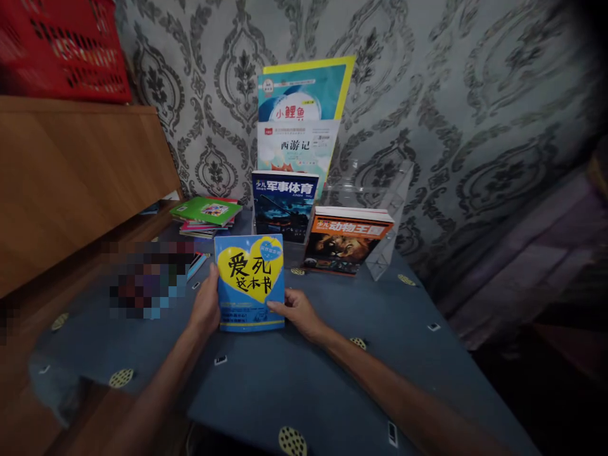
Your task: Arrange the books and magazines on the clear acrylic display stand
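Between my two hands is a blue book [249, 307] with a yellow heart on its cover, held upright over the table. My left hand [208, 301] grips its left edge. At its lower right edge, my right hand [299, 310] has the thumb on the cover and the fingers behind, partly hidden. Just beyond stands a dark blue book [285, 212]. To its right an orange book [349, 237] with a lion's face leans back in a clear plastic rack [387, 244]. Taller books, one white [297, 142] and one teal [308, 92], rise behind the dark blue one.
A stack of books with a green one [206, 210] on top lies at the back left. A blurred-out patch covers something left of my hands. The table [266, 380] has a blue patterned cloth. A red basket [66, 50] sits on a wooden cabinet [80, 177].
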`<act>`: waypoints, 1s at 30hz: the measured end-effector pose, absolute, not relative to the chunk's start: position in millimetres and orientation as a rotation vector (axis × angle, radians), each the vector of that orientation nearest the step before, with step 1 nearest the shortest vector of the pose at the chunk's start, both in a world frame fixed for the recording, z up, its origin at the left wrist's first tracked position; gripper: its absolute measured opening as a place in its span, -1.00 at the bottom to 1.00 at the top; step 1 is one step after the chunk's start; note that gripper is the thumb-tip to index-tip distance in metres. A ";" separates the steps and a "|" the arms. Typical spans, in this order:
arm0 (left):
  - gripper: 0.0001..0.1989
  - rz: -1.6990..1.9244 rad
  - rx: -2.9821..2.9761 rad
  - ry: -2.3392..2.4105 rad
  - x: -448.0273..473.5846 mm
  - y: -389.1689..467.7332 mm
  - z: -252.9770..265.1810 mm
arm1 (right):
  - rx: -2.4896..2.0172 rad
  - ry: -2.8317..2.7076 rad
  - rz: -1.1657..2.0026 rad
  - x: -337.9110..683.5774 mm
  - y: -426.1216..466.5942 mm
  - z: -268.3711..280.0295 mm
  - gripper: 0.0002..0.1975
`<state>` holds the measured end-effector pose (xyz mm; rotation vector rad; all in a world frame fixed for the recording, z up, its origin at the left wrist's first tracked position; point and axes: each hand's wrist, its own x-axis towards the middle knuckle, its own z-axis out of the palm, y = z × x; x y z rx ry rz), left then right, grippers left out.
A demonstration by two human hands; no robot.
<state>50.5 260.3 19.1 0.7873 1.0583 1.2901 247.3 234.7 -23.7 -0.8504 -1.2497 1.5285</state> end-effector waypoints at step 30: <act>-0.27 0.763 1.349 1.043 44.6 255.2 -16.1 | -1.160 -1.048 1.461 275.7 200.3 -10.5 -0.37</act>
